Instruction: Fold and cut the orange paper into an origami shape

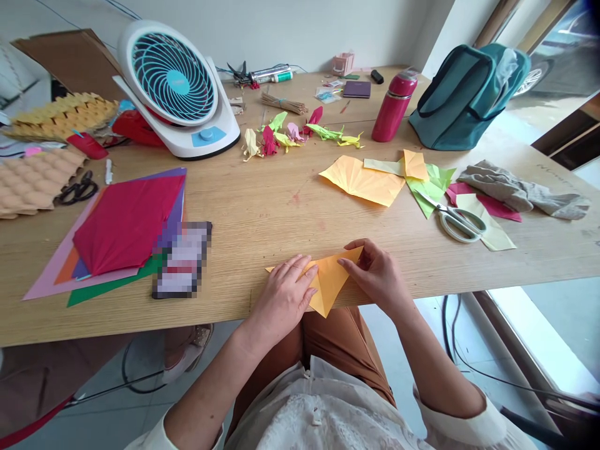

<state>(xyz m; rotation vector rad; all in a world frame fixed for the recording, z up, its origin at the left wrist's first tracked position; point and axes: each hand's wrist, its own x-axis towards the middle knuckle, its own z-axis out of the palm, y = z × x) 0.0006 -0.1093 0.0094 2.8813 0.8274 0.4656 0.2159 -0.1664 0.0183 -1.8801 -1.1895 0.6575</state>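
A folded sheet of orange paper (329,281) lies at the table's front edge, one pointed corner hanging slightly over it. My left hand (285,295) rests flat across its left part, fingers stretched out and pressing it down. A thin tip of the paper sticks out left of that hand. At the upper right corner, my right hand (377,272) pinches the paper between thumb and fingers. Beyond my hands lies a larger creased orange sheet (360,180), with white-handled scissors (457,222) to its right.
Coloured paper sheets (129,219) and a phone (184,259) lie at left. A fan (180,87), several folded paper figures (290,134), a red thermos (395,106) and a teal bag (462,100) stand farther back. A grey cloth (520,187) lies at right.
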